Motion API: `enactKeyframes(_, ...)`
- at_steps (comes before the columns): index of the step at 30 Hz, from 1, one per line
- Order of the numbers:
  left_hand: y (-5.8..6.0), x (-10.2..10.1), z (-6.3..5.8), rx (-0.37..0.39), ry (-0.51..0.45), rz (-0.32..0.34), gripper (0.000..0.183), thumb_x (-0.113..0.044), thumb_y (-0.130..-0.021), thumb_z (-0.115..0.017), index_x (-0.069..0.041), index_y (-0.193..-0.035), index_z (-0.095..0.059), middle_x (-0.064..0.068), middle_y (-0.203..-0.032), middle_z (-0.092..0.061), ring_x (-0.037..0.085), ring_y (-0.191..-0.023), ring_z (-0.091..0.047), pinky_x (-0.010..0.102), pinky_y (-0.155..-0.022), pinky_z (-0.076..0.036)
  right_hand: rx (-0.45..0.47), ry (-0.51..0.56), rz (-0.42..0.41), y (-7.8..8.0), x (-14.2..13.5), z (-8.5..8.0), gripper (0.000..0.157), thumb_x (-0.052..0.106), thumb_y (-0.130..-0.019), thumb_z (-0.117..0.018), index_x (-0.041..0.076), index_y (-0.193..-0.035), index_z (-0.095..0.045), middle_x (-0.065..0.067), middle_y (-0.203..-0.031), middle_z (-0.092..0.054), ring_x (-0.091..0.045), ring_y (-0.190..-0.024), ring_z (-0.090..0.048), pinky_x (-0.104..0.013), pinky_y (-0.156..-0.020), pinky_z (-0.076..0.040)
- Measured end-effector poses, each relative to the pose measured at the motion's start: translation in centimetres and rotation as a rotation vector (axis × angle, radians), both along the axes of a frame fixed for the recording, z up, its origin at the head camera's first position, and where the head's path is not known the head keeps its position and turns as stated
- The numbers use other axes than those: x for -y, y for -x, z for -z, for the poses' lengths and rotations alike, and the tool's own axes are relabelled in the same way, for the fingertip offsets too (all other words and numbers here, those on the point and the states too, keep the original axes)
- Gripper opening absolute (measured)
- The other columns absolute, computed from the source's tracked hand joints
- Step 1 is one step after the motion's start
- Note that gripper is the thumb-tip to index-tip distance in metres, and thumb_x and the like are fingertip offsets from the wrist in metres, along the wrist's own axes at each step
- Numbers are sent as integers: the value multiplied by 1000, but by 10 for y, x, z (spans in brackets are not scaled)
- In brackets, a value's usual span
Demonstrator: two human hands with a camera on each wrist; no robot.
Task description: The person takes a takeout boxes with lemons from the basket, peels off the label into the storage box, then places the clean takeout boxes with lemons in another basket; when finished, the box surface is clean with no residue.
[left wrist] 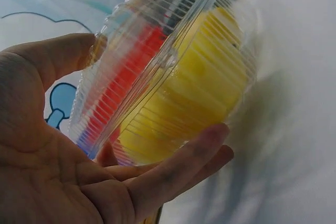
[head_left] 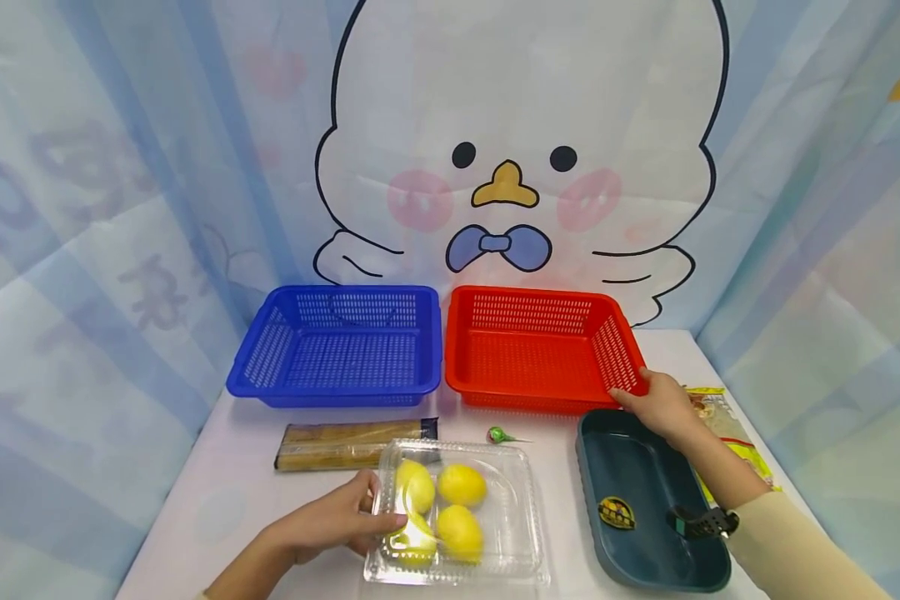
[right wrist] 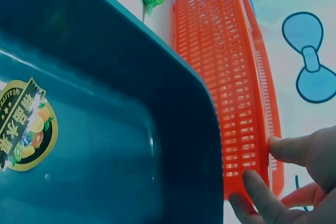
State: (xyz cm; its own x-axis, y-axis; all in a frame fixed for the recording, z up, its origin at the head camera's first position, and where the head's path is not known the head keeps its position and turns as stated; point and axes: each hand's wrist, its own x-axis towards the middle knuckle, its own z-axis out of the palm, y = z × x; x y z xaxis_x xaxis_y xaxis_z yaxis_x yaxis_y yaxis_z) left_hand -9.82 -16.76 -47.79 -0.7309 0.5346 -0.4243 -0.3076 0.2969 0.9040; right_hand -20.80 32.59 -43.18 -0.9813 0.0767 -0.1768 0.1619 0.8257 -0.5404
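A clear plastic clamshell box [head_left: 515, 521] with several lemons [head_left: 460, 533] inside is held at its left side by my left hand [head_left: 337, 518]. In the left wrist view the thumb lies over the lid side of the box [left wrist: 152, 77] and the fingers curl beneath it. My right hand [head_left: 658, 407] pinches the rim of the red basket [head_left: 525, 400] at its front right corner. The right wrist view shows the thumb on one side of that basket's rim and fingertips [right wrist: 254, 182] on the other.
Left of the red basket stands a blue basket [head_left: 330, 396]. A dark teal basin [head_left: 596, 533] with a fruit sticker [head_left: 617, 512] sits below the right forearm. Nearby lie a long brown packet [head_left: 330, 447], a green-wrapped lollipop [head_left: 499, 435] and a yellow-edged bag [head_left: 753, 458].
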Motion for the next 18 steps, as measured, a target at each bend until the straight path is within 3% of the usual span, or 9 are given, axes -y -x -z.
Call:
enactKeyframes(5,1,-3,-3,16,-33,-25,51,-34,-100,-74,-6,-115,-34,10,-96,-50,23,-90,-65,34,-72,-63,-8,12,2,1,0,-1,87,33,-104,-66,-22,-156,-23,-45,-147,-45,-46,-111,-55,-49,-92,-62)
enactKeyframes(11,4,-3,-6,-11,-7,-33,48,-31,-102,-72,-5,-118,-35,12,-97,-60,23,-90,-66,33,-69,-61,-17,12,7,2,-1,-2,88,33,-104,-66,-22,-156,-22,-44,-145,-47,-45,-109,-55,-36,-81,-59)
enactKeyframes(18,9,-4,-23,-44,8,-20,47,-35,-104,-69,-6,-120,-36,16,-107,-66,25,-94,-66,36,-70,-64,-24,27,12,4,2,-4,88,33,-104,-67,-22,-156,-22,-44,-146,-45,-45,-110,-54,-37,-82,-59)
